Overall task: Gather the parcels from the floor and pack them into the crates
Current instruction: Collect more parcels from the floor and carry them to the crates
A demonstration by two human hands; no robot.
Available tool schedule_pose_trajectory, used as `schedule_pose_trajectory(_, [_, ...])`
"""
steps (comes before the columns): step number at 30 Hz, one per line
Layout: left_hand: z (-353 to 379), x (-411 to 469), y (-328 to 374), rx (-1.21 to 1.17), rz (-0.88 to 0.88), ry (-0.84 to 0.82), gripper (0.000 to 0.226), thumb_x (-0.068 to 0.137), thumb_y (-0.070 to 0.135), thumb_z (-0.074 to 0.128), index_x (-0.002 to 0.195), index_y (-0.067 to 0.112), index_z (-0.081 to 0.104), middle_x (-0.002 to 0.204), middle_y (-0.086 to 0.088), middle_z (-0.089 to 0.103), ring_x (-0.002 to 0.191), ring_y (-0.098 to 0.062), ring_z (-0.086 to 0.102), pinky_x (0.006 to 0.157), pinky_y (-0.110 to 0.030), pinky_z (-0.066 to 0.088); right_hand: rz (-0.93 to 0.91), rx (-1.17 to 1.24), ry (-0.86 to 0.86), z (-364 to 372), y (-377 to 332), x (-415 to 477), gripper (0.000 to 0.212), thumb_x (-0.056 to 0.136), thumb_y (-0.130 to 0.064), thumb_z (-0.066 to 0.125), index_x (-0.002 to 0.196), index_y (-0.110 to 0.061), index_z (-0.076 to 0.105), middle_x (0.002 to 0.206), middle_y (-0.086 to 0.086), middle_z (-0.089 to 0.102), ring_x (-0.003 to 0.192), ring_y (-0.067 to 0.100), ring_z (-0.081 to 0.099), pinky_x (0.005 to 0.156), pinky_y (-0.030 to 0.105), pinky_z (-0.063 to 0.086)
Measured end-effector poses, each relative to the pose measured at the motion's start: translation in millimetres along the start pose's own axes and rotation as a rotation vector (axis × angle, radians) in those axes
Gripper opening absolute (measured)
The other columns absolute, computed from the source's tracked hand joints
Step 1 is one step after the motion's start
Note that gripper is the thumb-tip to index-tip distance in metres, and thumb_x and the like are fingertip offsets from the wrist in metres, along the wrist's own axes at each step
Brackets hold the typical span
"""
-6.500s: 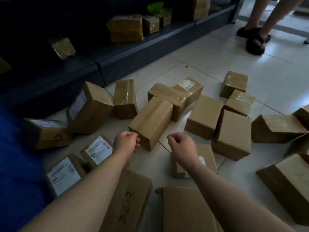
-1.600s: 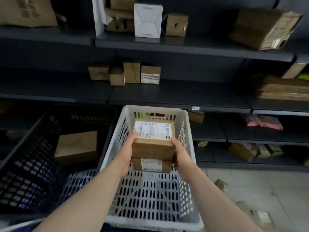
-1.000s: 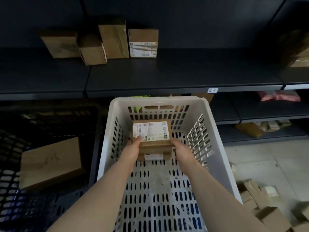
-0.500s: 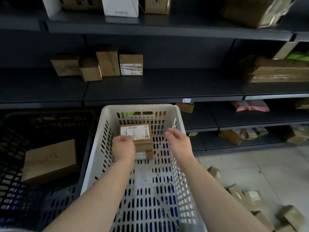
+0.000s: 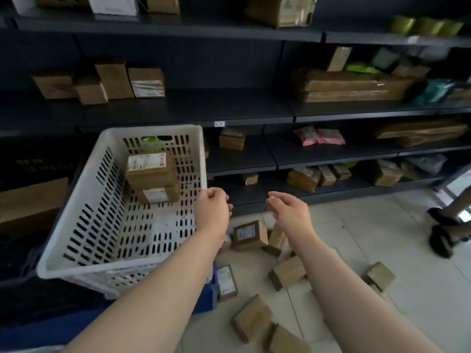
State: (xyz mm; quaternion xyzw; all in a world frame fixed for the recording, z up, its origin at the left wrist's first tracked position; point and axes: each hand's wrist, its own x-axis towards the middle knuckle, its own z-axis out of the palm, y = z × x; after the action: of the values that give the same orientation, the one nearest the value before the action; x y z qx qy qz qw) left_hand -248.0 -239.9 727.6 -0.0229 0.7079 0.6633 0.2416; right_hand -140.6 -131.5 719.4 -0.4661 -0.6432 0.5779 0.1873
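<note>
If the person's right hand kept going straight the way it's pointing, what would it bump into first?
Probably the lowest shelf, near the small parcel on it. The right hand is empty and nothing shows between, though depth is hard to judge.

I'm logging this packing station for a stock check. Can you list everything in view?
white crate: one, white, left of centre, over a blue base
parcels in the crate: two, brown with white labels, stacked at its far end
black crate: one, black, left edge, holding one brown parcel
floor parcels: at least seven, brown, scattered on the tiles right of the white crate
shelving: several tiers, dark, along the back, carrying more brown boxes
pink packets: two, pink, middle shelf, right
green packets: a few, green, upper right shelves
another person's feet: two, dark sandals, right edge
left hand: one, empty, fingers curled, by the white crate's right rim
right hand: one, empty, fingers relaxed, above the floor parcels
</note>
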Motion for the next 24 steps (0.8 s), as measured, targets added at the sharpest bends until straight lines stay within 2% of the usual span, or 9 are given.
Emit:
schedule_pose_trajectory(3, [27,-26,-39,0.033,-0.081,-0.129,0.014,0.099,0.018,0.047,0.09,0.016,0.057,0.088,-0.006,0.062,0.072,-0.017,0.06,0.065,-0.03,0.052,0.059,-0.022,0.041,-34,39,-6,0.018,0.097,-0.022,0.058,0.113,-0.025,0.068,0.1,-0.006,0.07,0.102,0.013,0.065,0.092,0.03,0.052])
schedule_pose_trajectory(5, [39,-31,-72,0.107,-0.146,-0.214,0.012,0.099,0.02,0.049,0.093,0.017,0.059,0.091,-0.007,0.064,0.077,-0.018,0.061,0.07,-0.032,0.053,0.107,-0.024,0.052,-49,66,-7,0.019,0.098,-0.023,0.057,0.114,-0.025,0.067,0.097,-0.007,0.068,0.099,0.013,0.064,0.083,0.025,0.051])
schedule_pose_trajectory(9, [52,-22,-139,0.172,-0.33,-0.296,0.012,0.098,0.021,0.051,0.09,0.016,0.06,0.089,-0.007,0.063,0.083,-0.021,0.06,0.082,-0.036,0.052,0.21,-0.011,0.068,-60,124,3,0.021,0.096,-0.025,0.06,0.115,-0.024,0.068,0.105,-0.006,0.068,0.102,0.014,0.063,0.097,0.036,0.051])
schedule_pose_trajectory(11, [54,-8,-173,0.17,-0.447,-0.285,0.012,0.096,0.019,0.051,0.087,0.015,0.059,0.084,-0.006,0.059,0.081,-0.021,0.057,0.085,-0.037,0.052,0.249,0.012,0.074,-59,155,12,0.018,0.095,-0.025,0.061,0.112,-0.025,0.069,0.108,-0.004,0.068,0.105,0.016,0.062,0.099,0.038,0.05])
schedule_pose_trajectory(15, [58,32,-237,0.234,-0.533,-0.229,0.017,0.097,0.019,0.048,0.083,0.015,0.055,0.081,-0.004,0.053,0.073,-0.018,0.051,0.07,-0.032,0.044,0.325,0.007,0.066,-49,213,39,0.025,0.096,-0.023,0.059,0.119,-0.019,0.067,0.114,0.0,0.066,0.107,0.018,0.06,0.101,0.039,0.049])
schedule_pose_trajectory(17, [62,58,-274,0.269,-0.54,-0.218,0.011,0.098,0.019,0.048,0.095,0.012,0.057,0.086,-0.005,0.054,0.07,-0.015,0.051,0.065,-0.031,0.044,0.345,-0.004,0.065,-40,245,58,0.027,0.096,-0.023,0.058,0.121,-0.017,0.067,0.117,0.002,0.065,0.107,0.019,0.06,0.103,0.041,0.048])
schedule_pose_trajectory(19, [65,84,-316,0.275,-0.582,-0.179,0.02,0.096,0.02,0.052,0.109,0.007,0.06,0.09,-0.009,0.057,0.08,-0.023,0.057,0.073,-0.034,0.048,0.37,-0.015,0.063,-29,282,80,0.026,0.097,-0.024,0.058,0.119,-0.017,0.068,0.115,0.002,0.065,0.104,0.019,0.06,0.097,0.038,0.05])
schedule_pose_trajectory(21, [66,109,-362,0.28,-0.646,-0.129,0.027,0.095,0.024,0.057,0.112,0.004,0.062,0.098,-0.01,0.064,0.095,-0.027,0.061,0.085,-0.035,0.049,0.399,-0.018,0.053,-17,322,100,0.025,0.097,-0.024,0.057,0.117,-0.016,0.069,0.109,0.002,0.066,0.097,0.018,0.059,0.087,0.033,0.05])
schedule_pose_trajectory(24, [69,143,-431,0.325,-0.691,-0.089,0.033,0.093,0.031,0.056,0.115,0.007,0.062,0.109,-0.007,0.065,0.101,-0.025,0.06,0.085,-0.031,0.044,0.434,-0.003,0.038,4,390,131,0.026,0.096,-0.023,0.058,0.117,-0.013,0.07,0.105,0.0,0.065,0.097,0.017,0.059,0.094,0.036,0.049])
